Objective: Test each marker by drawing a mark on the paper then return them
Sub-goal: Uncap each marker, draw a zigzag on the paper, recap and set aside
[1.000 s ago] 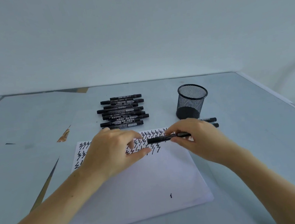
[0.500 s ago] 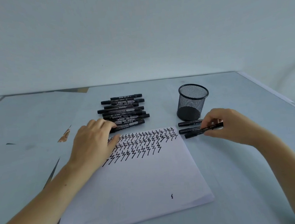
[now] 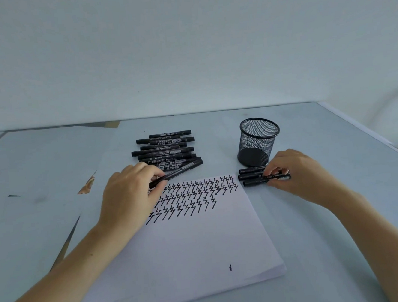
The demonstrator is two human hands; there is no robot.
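A stack of white paper (image 3: 189, 243) lies in front of me, its top rows filled with black zigzag marks. Behind it is a pile of black markers (image 3: 166, 149). My left hand (image 3: 129, 195) pinches the nearest marker (image 3: 183, 170) of that pile at its left end. To the right of the paper, three black markers (image 3: 252, 176) lie side by side. My right hand (image 3: 296, 173) rests on them, its fingertips pinching the nearest marker (image 3: 256, 182) against the table.
An empty black mesh pen cup (image 3: 258, 142) stands just behind the three markers on the right. The pale blue table (image 3: 342, 210) ends at an edge on the right. Torn patches show on the surface at the left (image 3: 88, 184).
My right hand carried the marker off the paper and set it down beside two others. My left hand moved from the paper to the pile and took hold of the nearest marker.
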